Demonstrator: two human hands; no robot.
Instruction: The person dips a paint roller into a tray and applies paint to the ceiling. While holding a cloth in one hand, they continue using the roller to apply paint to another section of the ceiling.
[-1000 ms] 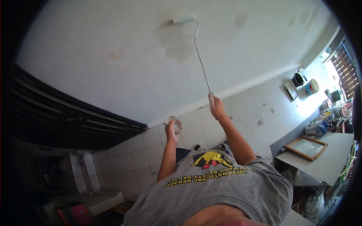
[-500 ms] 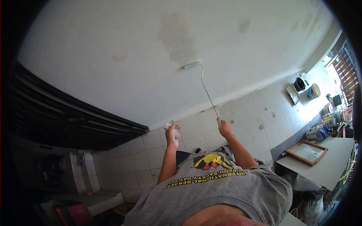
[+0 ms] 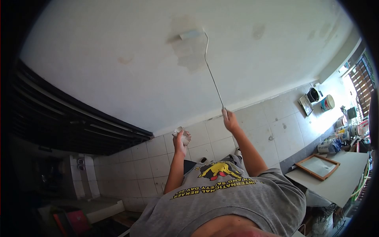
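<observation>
My right hand is wrapped round the handle of a long wire-framed paint roller. The roller's pale sleeve lies against the wall, over the upper part of a grey-beige patch. Lower and to the left, my left hand grips a small whitish cup smeared with paint, its mouth turned up; what it contains cannot be made out.
A black slatted gate stands at the left. At the right are a paint tray, a black bucket, a white bucket and a table bearing a wooden frame. Tiled floor runs along the wall.
The roller has moved up the wall and slightly left, from below the patch onto it. My right hand has risen with it. My left hand with the cup has hardly moved.
</observation>
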